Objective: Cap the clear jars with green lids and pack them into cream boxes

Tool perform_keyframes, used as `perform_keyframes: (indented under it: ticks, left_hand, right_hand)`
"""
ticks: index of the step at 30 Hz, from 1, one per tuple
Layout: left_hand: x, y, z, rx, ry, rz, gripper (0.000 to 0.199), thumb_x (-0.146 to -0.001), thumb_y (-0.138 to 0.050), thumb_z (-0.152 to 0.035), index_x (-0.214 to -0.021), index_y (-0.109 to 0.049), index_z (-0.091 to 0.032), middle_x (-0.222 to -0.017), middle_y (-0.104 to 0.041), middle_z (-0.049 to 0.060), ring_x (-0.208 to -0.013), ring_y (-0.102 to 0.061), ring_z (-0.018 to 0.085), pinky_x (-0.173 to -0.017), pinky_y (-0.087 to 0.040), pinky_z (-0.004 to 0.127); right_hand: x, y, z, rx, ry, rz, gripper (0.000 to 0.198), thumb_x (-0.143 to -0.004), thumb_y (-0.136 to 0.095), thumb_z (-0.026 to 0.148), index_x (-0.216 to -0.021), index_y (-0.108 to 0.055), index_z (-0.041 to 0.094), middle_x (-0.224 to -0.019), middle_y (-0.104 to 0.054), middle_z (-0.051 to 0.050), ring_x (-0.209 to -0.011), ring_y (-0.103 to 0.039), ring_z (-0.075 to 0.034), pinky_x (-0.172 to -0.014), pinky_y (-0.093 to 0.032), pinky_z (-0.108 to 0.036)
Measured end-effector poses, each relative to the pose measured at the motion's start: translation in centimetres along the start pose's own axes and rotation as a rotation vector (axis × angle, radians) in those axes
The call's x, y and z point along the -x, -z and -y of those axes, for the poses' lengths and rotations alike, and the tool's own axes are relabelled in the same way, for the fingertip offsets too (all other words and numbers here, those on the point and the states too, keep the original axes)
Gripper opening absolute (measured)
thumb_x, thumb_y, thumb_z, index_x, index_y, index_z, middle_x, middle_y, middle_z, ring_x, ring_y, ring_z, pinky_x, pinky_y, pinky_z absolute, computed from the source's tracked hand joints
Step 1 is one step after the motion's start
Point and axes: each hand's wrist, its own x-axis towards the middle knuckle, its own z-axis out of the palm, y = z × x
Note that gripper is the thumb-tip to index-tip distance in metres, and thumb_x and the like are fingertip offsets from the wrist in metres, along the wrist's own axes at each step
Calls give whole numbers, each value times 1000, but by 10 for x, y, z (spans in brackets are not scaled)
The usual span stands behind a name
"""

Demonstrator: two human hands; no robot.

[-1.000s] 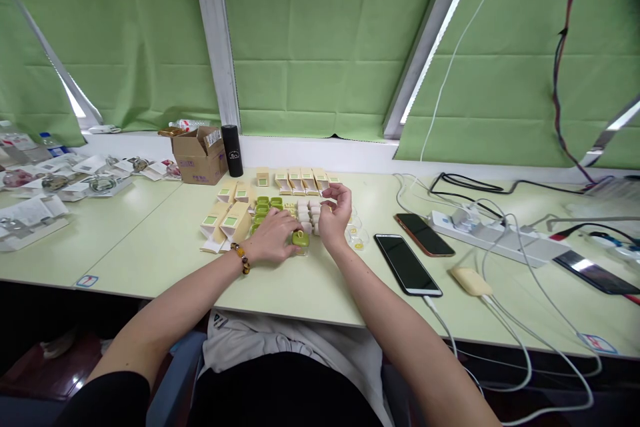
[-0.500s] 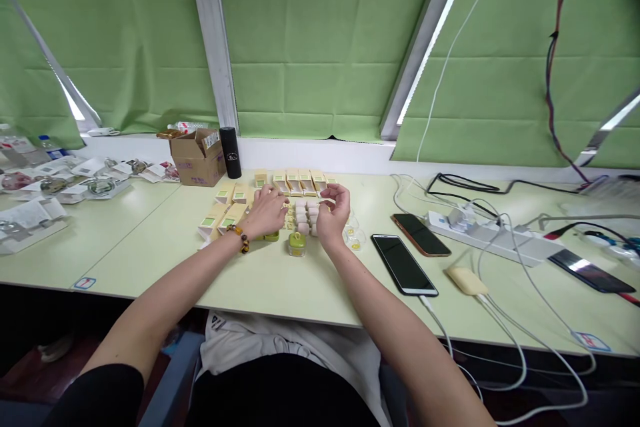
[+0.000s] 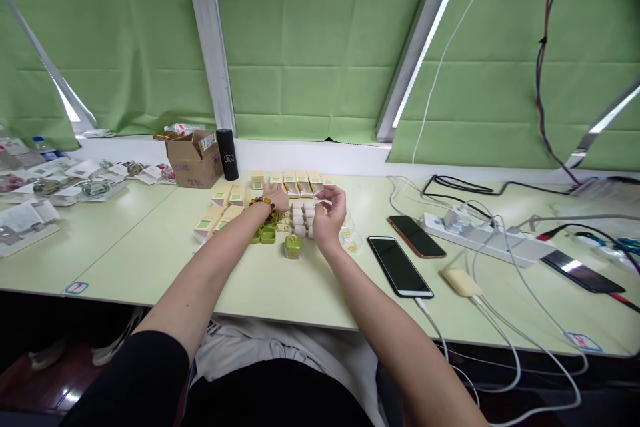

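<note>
My left hand (image 3: 277,197), with a beaded bracelet (image 3: 265,205) at the wrist, stretches to the back row of small cream boxes (image 3: 303,185). Its fingers point away from me, apart as far as they show; the tips are partly hidden. My right hand (image 3: 331,215) is raised beside several pale pink cylinders (image 3: 299,219), with thumb and fingers curled together. Whatever may be between them is too small to make out. In front stands a clear-based container with a green lid (image 3: 293,246). Green square pieces (image 3: 268,234) lie under my left forearm, near small yellow pieces (image 3: 284,221).
Clear round pieces (image 3: 352,241) lie right of my right hand. Further right are a white-framed phone (image 3: 400,267), another phone (image 3: 417,236), a power strip (image 3: 483,239) and loose cables. A cardboard box (image 3: 194,160) and black cylinder (image 3: 227,155) stand at the back left.
My left hand has moved forward and slightly right, from above the green pieces to the back row of boxes. My right hand stays nearly in place. The view has shifted slightly.
</note>
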Motion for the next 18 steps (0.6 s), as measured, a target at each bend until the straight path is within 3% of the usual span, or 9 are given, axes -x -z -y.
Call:
perform_keyframes:
  ticks: [6,9,13,18]
  left_hand:
    - [5,12,13,-4,-7,-69,17,-75,-66,-15,-91,-74,-14,-109,-68,22,-126,-47,42,-106,-40,66]
    - [14,26,21,3,-26,-127,27,-80,-64,-16,-105,-73,-14,-126,-64,23,-126,-48,41,-107,-43,63]
    - [35,41,27,37,-92,-209,48,-85,-62,-18,-132,-63,-13,-145,-53,22,-127,-54,34,-110,-47,50]
    - [84,41,16,159,-309,-481,58,-92,-48,-8,-150,-48,-9,-163,-40,24,-132,-60,35,-111,-52,48]
  right_hand:
    - [0,-1,2,1,-13,2,44,-74,-52,13,-116,-57,27,-98,-62,-1,-97,-64,-22,-86,-49,-36]
    - [0,-1,2,2,-27,11,44,-74,-53,13,-116,-57,27,-98,-62,-1,-97,-64,-21,-85,-49,-36]
    - [0,-1,-1,4,-35,28,45,-74,-54,14,-116,-58,27,-98,-63,0,-98,-64,-21,-83,-50,-35]
    - [-4,-1,-8,-11,-85,63,36,-80,-61,21,-115,-59,27,-102,-65,-2,-99,-64,-21,-86,-52,-35]
